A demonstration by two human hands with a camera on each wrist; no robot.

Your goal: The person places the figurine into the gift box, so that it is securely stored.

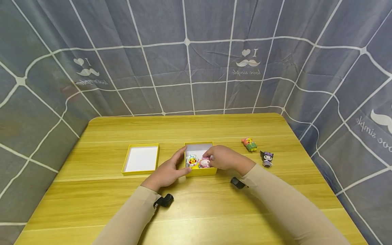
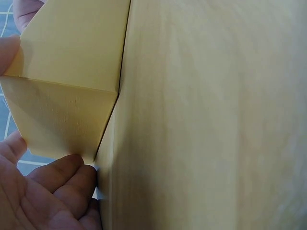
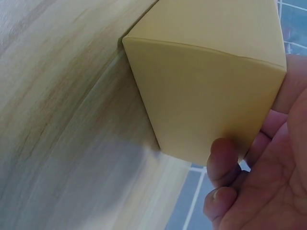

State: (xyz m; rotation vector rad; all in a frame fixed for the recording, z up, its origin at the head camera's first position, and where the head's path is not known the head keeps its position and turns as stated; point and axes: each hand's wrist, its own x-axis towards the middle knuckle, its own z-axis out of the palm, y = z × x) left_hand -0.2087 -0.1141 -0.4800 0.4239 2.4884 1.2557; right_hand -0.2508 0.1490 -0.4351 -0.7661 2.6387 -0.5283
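An open yellow box point(image 1: 200, 172) stands on the table with its white inside facing up. In it sit a figurine with a yellow face and white hood point(image 1: 192, 160) and a pink-hooded white figurine point(image 1: 204, 163). My left hand point(image 1: 166, 173) holds the box's left side, thumb at the front corner and index finger toward the back corner. Inside the right part of the box, my right hand point(image 1: 225, 157) pinches the pink-hooded figurine. Some right fingers point(image 3: 223, 160) touch the box's outer right wall, seen in the right wrist view.
Left of the box lies a yellow lid point(image 1: 141, 159), white inside up. To the right are a figurine in green with a pink hood point(image 1: 249, 144) and a black-and-purple figurine point(image 1: 266, 159). A grey checked curtain point(image 1: 208, 64) surrounds the wooden table point(image 1: 196, 211).
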